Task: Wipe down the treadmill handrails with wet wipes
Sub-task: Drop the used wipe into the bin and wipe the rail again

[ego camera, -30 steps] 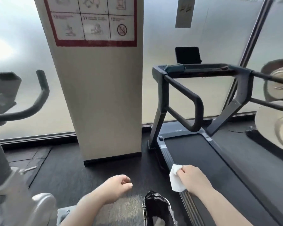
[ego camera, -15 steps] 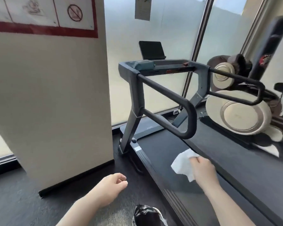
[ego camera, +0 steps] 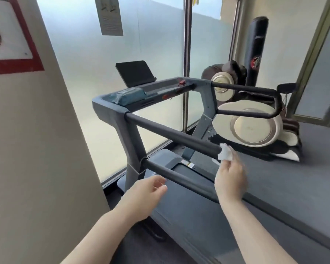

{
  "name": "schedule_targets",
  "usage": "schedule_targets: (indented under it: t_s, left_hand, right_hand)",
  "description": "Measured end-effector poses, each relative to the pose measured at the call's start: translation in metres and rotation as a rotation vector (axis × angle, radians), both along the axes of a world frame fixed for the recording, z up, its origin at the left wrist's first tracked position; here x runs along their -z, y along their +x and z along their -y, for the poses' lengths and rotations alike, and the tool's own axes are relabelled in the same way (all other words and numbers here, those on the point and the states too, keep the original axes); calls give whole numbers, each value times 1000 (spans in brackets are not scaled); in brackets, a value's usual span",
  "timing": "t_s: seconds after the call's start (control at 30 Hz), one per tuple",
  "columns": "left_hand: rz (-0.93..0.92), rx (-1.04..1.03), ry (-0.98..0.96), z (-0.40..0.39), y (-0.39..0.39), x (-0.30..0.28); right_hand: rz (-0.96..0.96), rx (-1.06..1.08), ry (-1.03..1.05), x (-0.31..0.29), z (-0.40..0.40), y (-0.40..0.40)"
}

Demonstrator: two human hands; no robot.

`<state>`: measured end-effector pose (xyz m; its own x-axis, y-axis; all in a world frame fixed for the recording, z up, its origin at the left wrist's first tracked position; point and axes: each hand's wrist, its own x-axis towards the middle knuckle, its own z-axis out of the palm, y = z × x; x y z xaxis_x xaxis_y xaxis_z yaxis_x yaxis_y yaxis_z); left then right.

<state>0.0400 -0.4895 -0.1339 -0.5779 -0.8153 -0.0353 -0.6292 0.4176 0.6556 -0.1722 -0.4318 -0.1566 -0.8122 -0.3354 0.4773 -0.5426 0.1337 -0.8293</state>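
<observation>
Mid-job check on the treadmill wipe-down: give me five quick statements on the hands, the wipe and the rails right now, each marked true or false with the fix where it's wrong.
1. The right hand holds the white wipe. True.
2. The wipe is at the rear end of the near handrail, on its upper bar. True.
3. The left hand grips the lower bar of that rail. False: its fingers are loose and hold nothing, close to the lower bar.
4. The wet-wipe packet lies on the floor. False: it sits on the console, at its left end.
5. The far handrail has a wipe on it. False: no wipe shows there.
</observation>
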Motion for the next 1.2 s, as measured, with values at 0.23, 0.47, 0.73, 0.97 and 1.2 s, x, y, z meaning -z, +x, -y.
schedule_targets:
  t_s: [0.23,0.47,0.73,0.97,1.2]
  left_hand:
    - [-161,122,-190,59,-38,7]
    - [-287,200,-574,171,-66,-11]
    - [-144,311,-650,324,-42,-5]
    - [-140,412,-789,377,-30,-7]
    - [-280,232,-700,433,-7,-9]
  right_hand:
    - [-363,66,155,6,10,-21]
    - [-751,162,379,-12,142,42]
    - [-606,563,329,-28,255,84]
    - [-654,375,550,-19,292,96]
    - [-660,546,479,-27,363,119]
